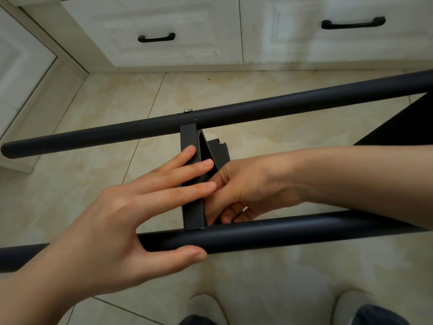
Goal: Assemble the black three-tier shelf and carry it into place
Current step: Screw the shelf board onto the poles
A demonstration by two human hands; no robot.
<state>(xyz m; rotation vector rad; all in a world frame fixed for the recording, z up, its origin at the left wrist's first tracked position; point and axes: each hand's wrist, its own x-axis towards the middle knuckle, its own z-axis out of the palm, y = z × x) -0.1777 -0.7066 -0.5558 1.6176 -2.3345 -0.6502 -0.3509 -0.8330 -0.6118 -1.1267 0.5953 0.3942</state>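
The black shelf frame (257, 109) lies sideways over the floor (257, 277). The left hand (131, 219), fingers straight, presses the shelf panel (194, 214) against the near tube (281, 228). The right hand (246, 191) pinches perhaps a small part (244, 209) underneath. If the panel slips, the holes could misalign.

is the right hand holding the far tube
No, the right hand sits beside the black crosspiece just above the near tube, well apart from the far tube.
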